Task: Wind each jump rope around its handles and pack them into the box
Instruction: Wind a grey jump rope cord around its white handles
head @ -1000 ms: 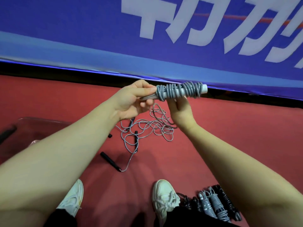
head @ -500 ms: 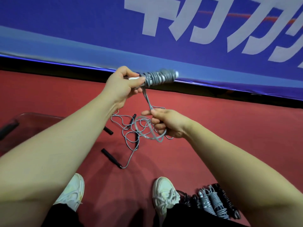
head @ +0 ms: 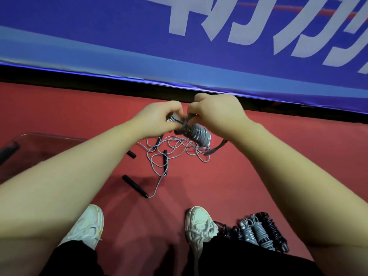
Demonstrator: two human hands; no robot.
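- The left hand (head: 159,119) was curled round the pale end of the handles (head: 172,117), with its fingers closed on them.
- The right hand (head: 218,114) sat just beside the left one, knuckles up, its fingers bent down and pinching strands of cord at the top of the grey jump rope (head: 197,134).
- That rope was wound in tight coils round its handles. The bundle was held in the air above the floor, between the two hands, and tilted down to the right.
- A blurred dark tail of cord (head: 216,149) hung from under the right hand, below the bundle.
- A loose rope (head: 176,147) lay in a tangle on the red floor (head: 258,166), right under the hands. Its cord ran down to a black handle (head: 135,186) nearer the feet.
- Two more black handles lay by the tangle: a short piece (head: 131,154) to its left and another (head: 165,162) within the loops.
- The clear box (head: 49,135) stood on the floor at the left, partly behind the left forearm. A dark thing (head: 9,151) showed at its far-left edge; what it was could not be told.
- A row of wound ropes (head: 258,231), grey and black, lay side by side on the floor just right of the right shoe (head: 199,224).
- The left shoe (head: 85,226) was also white.
- A blue banner (head: 119,36) with large white characters ran across the back.
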